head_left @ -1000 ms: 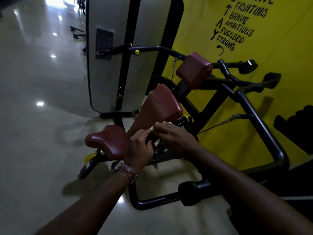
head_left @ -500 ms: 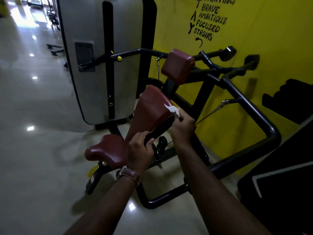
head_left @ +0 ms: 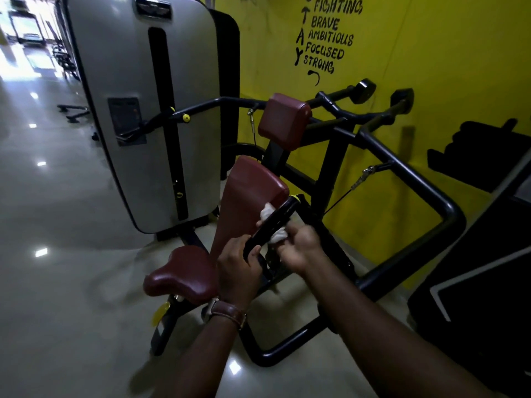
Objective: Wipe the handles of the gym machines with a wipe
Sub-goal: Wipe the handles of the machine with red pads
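Wipe (head_left: 277, 235) slid down handle (head_left: 273, 222), right hand (head_left: 300, 248) lower

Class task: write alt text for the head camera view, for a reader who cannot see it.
A person's right hand wraps a white wipe around a black machine handle while the left hand grips its lower end.

1. Handle (head_left: 274, 222): black, matt, rubbery-looking sleeve
2. Wipe (head_left: 278, 236): white, soft, crumpled paper or cloth, cannot tell which
3. Seat (head_left: 181, 272) and back pad (head_left: 250, 193): maroon vinyl-like cover, smooth, dull sheen
4. Frame tube (head_left: 413, 173) at 3 o'clock: black painted metal, semi-gloss
5. Weight-stack cover (head_left: 129, 67) at 11 o'clock: grey, smooth, satin
6. Floor (head_left: 57, 282): pale, polished, highly glossy
7. Watch strap (head_left: 228, 310): brown leather
8. Wall (head_left: 459, 38): yellow matt paint
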Motion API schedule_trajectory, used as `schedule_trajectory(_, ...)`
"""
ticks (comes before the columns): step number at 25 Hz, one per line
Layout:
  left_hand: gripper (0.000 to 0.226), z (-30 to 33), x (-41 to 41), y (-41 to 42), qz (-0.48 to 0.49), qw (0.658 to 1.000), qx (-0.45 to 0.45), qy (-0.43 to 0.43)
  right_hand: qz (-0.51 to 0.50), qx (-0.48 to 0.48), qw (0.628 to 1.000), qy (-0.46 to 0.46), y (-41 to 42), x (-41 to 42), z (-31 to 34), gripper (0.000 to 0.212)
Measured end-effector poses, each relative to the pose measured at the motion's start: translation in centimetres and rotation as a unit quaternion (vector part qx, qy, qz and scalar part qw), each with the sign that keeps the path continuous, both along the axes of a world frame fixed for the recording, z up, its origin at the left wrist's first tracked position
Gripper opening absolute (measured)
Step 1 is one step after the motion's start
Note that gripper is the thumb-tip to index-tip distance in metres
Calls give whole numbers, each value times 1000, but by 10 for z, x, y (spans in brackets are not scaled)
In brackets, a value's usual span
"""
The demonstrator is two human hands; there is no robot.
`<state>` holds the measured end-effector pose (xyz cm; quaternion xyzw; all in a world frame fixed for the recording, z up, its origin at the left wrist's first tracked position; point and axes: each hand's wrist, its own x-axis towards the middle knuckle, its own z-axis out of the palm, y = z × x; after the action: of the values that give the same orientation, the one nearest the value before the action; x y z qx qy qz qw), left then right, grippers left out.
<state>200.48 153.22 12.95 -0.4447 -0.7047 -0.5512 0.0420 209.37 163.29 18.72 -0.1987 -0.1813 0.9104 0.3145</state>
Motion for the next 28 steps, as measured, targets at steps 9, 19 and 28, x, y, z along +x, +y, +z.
schedule_trajectory(9, 25, 0, -1, 2, 3, 1000, -3, -6, -129, 249, 904, -323, -46, -7, -10, 22)
schedule_trajectory(19, 26, 2, 1, 0, 4, 1000, 0, 4, -232, 298, 790, -483, -9, -7, 5, 27)
schedule_trajectory(28, 27, 2, 4, -1, 12, 1000, 0, -2, -295, 374, 744, -468, 14, 9, 30, 17)
